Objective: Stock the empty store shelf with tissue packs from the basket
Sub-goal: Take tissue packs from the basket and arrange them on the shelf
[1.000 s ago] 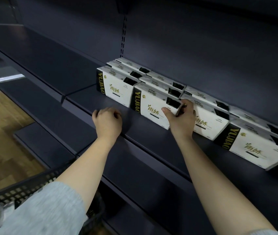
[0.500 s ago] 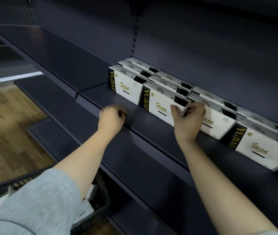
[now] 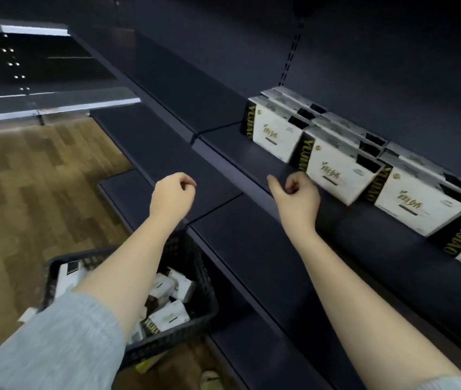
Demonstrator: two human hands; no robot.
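Note:
White and black tissue packs [image 3: 336,173] with gold lettering stand in a row, two deep, on the dark shelf [image 3: 240,153] at the right. My right hand [image 3: 296,195] hovers just in front of the shelf edge, left of the second pack, fingers loosely curled and holding nothing. My left hand [image 3: 171,197] hangs in the air over a lower shelf, fingers also curled and empty. A black plastic basket [image 3: 195,266] at the lower left holds several more tissue packs [image 3: 168,315], partly hidden by my left forearm.
Lower dark shelves [image 3: 251,249] step out below the stocked one. The same shelf stretches bare to the left [image 3: 184,91]. Wooden floor [image 3: 40,178] lies at the left, and another shelving unit [image 3: 40,105] stands at the far left.
My right hand has let go of the tissue pack and pulled back from the shelf. My left hand has come off the shelf edge and dropped lower. The view has swung down, showing the basket.

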